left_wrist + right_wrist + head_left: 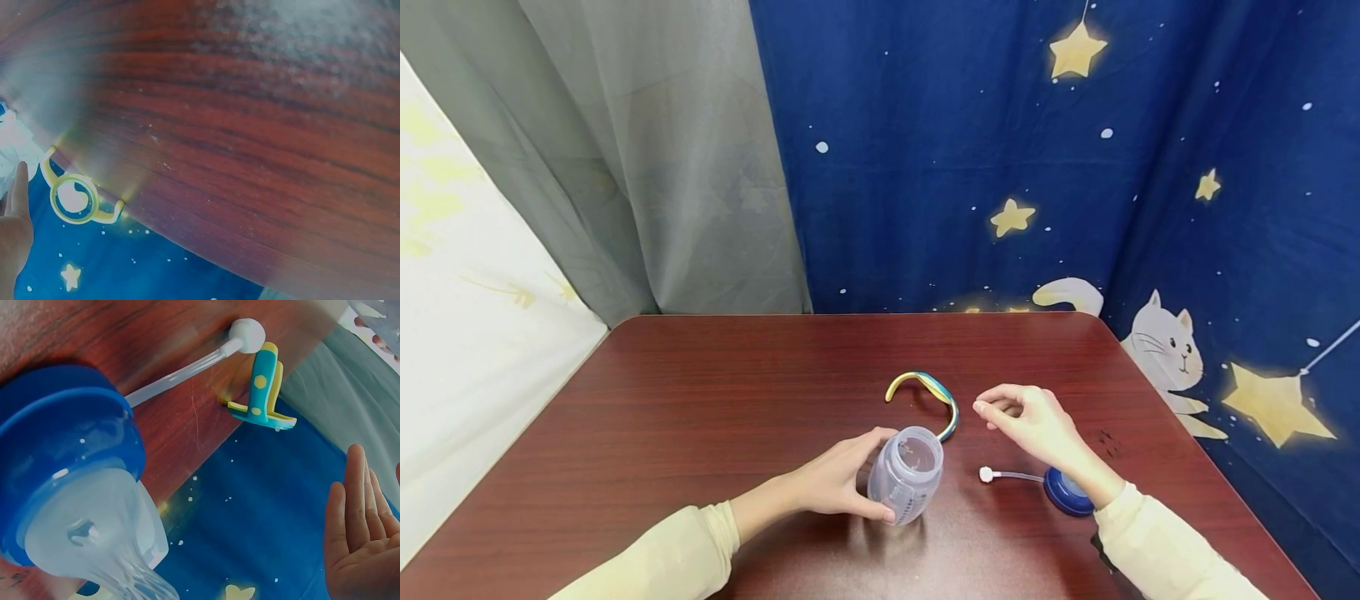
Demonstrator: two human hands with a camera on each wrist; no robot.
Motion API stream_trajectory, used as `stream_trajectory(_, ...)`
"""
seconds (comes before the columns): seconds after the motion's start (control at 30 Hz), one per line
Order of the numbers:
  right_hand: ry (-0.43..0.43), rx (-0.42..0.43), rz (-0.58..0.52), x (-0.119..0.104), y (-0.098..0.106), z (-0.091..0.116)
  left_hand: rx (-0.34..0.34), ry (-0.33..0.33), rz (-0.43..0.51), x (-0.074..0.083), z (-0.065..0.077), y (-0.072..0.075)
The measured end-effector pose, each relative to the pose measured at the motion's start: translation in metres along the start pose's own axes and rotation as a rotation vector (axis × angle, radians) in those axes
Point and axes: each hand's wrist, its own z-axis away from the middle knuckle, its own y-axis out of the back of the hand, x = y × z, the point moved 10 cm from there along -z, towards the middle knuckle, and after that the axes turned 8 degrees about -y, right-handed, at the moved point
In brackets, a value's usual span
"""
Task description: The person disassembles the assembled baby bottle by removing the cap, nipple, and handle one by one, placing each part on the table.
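Observation:
My left hand [842, 477] grips a translucent baby bottle [904, 492] from its left side, thumb across the front and fingers behind. The bottle's wide mouth is uncapped and faces up. My right hand [1026, 418] holds nothing; it hovers right of the bottle, its fingers loosely bent in the head view and fairly straight in the right wrist view. Under the right forearm lies a blue bottle collar [1063, 492] with a clear silicone nipple [94, 525]. From it a thin straw [1021, 476] runs left to a white ball-shaped weight [986, 474].
Behind the bottle, a yellow and teal bottle handle [953, 408] rests on the brown wooden table [737, 375]; its ring shows in the left wrist view. Grey [700, 167] and blue star-patterned curtains [925, 167] hang beyond the far edge.

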Motion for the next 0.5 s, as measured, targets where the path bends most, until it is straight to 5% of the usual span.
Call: stream_trajectory(0.5, 0.018, -0.013, 0.011, 0.0032, -0.0072, 0.0051, -0.004, 0.048, -0.039, -0.0086, 0.0009, -0.0023)
